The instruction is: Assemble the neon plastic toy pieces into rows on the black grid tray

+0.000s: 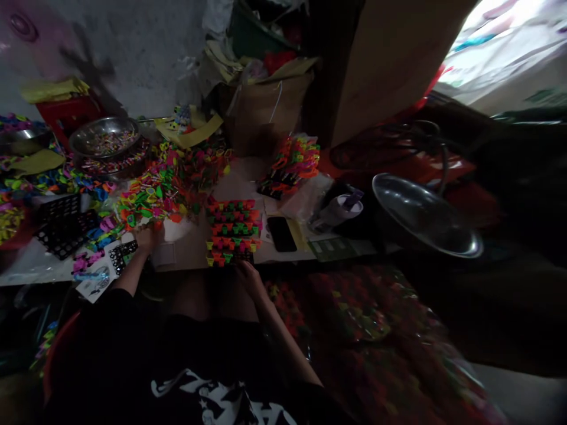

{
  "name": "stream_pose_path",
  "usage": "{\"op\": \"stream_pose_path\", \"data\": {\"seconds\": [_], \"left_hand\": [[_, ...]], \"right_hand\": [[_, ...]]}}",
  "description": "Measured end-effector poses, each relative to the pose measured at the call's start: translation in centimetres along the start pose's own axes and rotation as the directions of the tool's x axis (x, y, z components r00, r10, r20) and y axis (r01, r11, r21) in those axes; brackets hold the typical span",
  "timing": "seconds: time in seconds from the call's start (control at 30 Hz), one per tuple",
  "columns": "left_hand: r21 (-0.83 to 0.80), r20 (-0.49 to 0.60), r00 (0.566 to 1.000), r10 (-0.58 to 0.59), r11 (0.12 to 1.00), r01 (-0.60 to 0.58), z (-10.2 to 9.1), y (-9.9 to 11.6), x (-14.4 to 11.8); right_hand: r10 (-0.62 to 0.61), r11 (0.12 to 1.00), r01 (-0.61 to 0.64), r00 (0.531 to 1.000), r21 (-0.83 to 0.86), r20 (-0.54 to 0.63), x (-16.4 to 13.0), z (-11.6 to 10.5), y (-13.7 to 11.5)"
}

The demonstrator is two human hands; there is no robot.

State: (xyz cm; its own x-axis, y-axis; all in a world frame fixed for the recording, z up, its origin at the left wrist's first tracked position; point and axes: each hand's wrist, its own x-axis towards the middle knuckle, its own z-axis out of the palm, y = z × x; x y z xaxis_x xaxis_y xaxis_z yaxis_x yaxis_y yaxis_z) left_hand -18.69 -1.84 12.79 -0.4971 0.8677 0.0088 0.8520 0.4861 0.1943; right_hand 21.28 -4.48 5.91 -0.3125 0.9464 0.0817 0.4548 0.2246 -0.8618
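Observation:
My left hand rests at the near edge of a loose pile of small bright plastic pieces. Its fingertips are dim and blurred among the pieces, so their grip cannot be made out. At the table's front edge, my right hand has its fingers closed on the near right corner of a black perforated tray. Rows of orange, green, yellow and pink plastic pieces stand on this tray. Beside my left hand lies another black perforated tray, on white printed paper.
Right of the rows are a phone, a white cup and a large metal bowl. Stacked filled trays stand behind. Metal bowls of small beads and black trays sit left. Bagged pieces lie below right.

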Motion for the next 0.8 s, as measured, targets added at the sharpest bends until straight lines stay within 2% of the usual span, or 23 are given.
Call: {"op": "stream_pose_path", "data": {"seconds": [0.1,0.17,0.23,0.3,0.33,0.4,0.47,0.57,0.63,0.7,0.73,0.8], "left_hand": [[-0.051,-0.004,1.000,0.007,0.999,-0.008,0.0,1.0,-0.9],[-0.213,-0.002,1.000,0.019,0.977,-0.019,-0.3,1.8,-1.9],[-0.415,0.010,0.998,0.064,0.908,-0.054,-0.9,2.4,-3.3],[-0.588,0.059,0.979,0.194,0.800,-0.123,-1.6,3.2,-5.2],[-0.654,0.104,0.955,0.278,0.742,-0.145,-2.0,3.6,-6.4],[-0.749,0.211,0.873,0.439,0.647,-0.144,-2.8,4.6,-8.8],[-0.798,0.281,0.793,0.541,0.590,-0.120,-3.7,5.7,-11.0],[-0.819,0.267,0.714,0.647,0.543,-0.185,-4.8,7.2,-13.5],[-0.815,0.234,0.663,0.711,0.515,-0.265,-5.3,7.7,-14.6],[-0.806,0.231,0.634,0.738,0.510,-0.300,-5.6,7.5,-15.1],[-0.802,0.248,0.634,0.733,0.522,-0.291,-5.6,7.1,-15.1],[-0.789,0.283,0.672,0.684,0.565,-0.242,-5.6,5.7,-14.5]], "right_hand": [[0.033,0.996,-0.034,0.999,0.077,0.013,-2.1,-1.0,-0.3],[0.067,0.990,-0.069,0.998,0.124,0.018,-3.2,-1.4,-0.7],[0.083,0.982,-0.086,0.996,0.168,0.026,-3.9,-1.7,-1.6],[0.092,0.973,-0.096,0.995,0.210,0.029,-4.2,-1.8,-3.1],[0.098,0.966,-0.103,0.995,0.236,0.035,-4.3,-1.8,-4.0],[0.092,0.945,-0.111,0.993,0.306,0.076,-4.3,-1.5,-6.2],[0.041,0.908,-0.099,0.988,0.408,0.150,-4.0,-1.2,-8.5],[-0.054,0.839,-0.081,0.972,0.538,0.229,-3.2,-0.6,-11.4],[-0.052,0.837,-0.091,0.969,0.539,0.243,-2.8,-0.4,-12.6],[-0.024,0.861,-0.112,0.965,0.496,0.260,-2.8,-0.2,-13.1],[-0.010,0.873,-0.127,0.961,0.472,0.276,-3.0,-0.2,-13.0],[0.014,0.892,-0.152,0.951,0.425,0.310,-3.8,-0.2,-12.3]]}}
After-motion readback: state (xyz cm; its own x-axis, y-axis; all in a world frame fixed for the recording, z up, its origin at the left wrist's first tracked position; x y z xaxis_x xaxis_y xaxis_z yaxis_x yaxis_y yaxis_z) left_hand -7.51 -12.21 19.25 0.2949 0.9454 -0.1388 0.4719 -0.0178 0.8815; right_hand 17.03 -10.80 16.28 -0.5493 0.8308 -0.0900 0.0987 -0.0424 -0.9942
